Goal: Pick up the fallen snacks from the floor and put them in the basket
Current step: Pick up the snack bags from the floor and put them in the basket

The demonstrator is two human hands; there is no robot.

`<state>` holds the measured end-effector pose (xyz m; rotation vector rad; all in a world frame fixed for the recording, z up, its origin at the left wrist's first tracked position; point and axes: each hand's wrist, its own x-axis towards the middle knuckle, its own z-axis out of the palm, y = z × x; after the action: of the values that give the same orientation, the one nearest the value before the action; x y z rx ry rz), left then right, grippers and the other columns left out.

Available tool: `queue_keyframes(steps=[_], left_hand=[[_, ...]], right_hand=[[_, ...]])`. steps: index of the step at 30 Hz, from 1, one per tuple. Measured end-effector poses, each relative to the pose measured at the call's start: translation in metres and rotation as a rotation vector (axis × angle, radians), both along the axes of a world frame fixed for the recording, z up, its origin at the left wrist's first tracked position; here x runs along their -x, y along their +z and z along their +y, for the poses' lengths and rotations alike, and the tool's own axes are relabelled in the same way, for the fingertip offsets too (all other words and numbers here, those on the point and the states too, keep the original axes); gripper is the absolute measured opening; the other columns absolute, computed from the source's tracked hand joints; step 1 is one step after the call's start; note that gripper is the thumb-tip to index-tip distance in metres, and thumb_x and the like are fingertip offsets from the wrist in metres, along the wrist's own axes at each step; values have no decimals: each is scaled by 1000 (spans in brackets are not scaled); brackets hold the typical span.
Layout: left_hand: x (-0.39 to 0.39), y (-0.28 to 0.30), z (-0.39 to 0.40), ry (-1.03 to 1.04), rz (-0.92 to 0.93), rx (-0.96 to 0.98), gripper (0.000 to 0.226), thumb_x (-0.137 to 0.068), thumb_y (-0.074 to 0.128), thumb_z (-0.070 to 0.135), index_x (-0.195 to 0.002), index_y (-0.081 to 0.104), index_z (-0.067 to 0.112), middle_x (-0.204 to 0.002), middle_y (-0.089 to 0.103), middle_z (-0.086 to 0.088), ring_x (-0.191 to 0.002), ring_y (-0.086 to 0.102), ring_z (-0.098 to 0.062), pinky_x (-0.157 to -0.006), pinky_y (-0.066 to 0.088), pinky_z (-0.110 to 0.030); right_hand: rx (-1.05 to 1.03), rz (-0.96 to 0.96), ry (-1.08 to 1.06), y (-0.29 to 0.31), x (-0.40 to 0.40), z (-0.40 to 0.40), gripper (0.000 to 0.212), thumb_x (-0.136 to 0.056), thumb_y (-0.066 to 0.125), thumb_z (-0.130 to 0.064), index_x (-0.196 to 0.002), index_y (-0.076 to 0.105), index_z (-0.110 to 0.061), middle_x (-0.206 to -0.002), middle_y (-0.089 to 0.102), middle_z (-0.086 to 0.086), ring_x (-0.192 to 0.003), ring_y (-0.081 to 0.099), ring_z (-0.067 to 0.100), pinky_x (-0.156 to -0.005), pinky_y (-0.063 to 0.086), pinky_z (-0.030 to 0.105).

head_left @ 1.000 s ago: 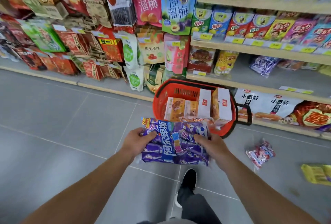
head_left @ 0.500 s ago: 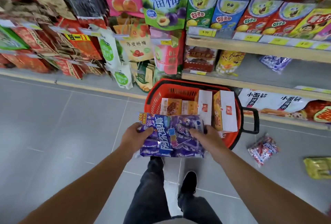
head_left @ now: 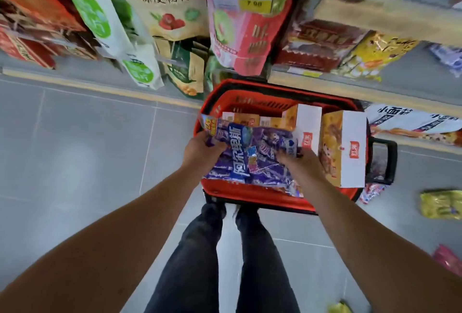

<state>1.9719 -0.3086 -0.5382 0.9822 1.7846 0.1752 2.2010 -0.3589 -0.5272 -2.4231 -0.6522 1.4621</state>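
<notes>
A purple candy bag [head_left: 252, 155] is held over the near half of the red basket [head_left: 262, 196], which stands on the floor by the shelf. My left hand [head_left: 200, 151] grips the bag's left edge and my right hand [head_left: 298, 163] grips its right edge. Several orange and white boxes [head_left: 342, 147] stand inside the basket. On the floor to the right lie a red and white packet [head_left: 372, 192], a yellow packet [head_left: 441, 204] and a pink packet [head_left: 448, 259]. Another yellow packet [head_left: 340, 309] shows at the bottom edge.
Shelves [head_left: 375, 10] packed with hanging snack bags rise directly behind the basket. My legs [head_left: 225, 257] stand just before the basket's near rim. The basket's black handle [head_left: 386, 160] sticks out to the right. Grey floor tiles [head_left: 75, 150] spread to the left.
I have stepped up to the basket and leaned in. Both hands carried the purple bag forward, from in front of the basket to over it.
</notes>
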Motion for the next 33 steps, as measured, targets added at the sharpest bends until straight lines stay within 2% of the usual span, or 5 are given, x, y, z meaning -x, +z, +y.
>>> queue_keyframes(steps=[11,20,25,28,33], left_hand=[[-36,-157,53,-36,-19,-24,34,-85,66,34,-117,59,25,-101,71,5,-79,65,-10,-61,47,-25],[-58,-221,58,-65,-30,-44,60,-80,71,20,-135,47,19,-105,65,4,-90,65,-17,-62,47,-22],[-61,-231,39,-546,275,-320,99,-85,69,32,-157,1,24,-164,6,-5,-151,7,-29,-120,16,-43],[-63,-251,36,-918,369,-264,102,-87,58,58,-154,-13,30,-162,-22,-1,-148,-20,-32,-115,-5,-49],[-66,-266,60,-989,400,-324,103,-88,58,57,-153,-18,31,-161,-26,0,-146,-26,-31,-119,0,-53]], right_hand=[[-12,-51,-21,-158,-9,67,62,-81,76,-17,-133,42,-12,-100,60,-1,-80,59,14,-57,43,22],[-47,-189,233,-208,-11,72,102,-77,80,-37,-155,17,-22,-147,41,-2,-118,56,23,-89,52,31],[-227,-459,739,-232,-4,65,101,-77,81,-36,-155,18,-24,-164,8,0,-152,14,25,-112,38,42],[-104,-428,909,-253,-10,64,114,-77,81,-42,-158,3,-28,-166,-5,0,-154,-5,30,-118,29,57],[-127,-474,829,-264,-18,69,108,-85,75,-40,-159,-2,-27,-167,-8,4,-154,-7,28,-123,8,46]])
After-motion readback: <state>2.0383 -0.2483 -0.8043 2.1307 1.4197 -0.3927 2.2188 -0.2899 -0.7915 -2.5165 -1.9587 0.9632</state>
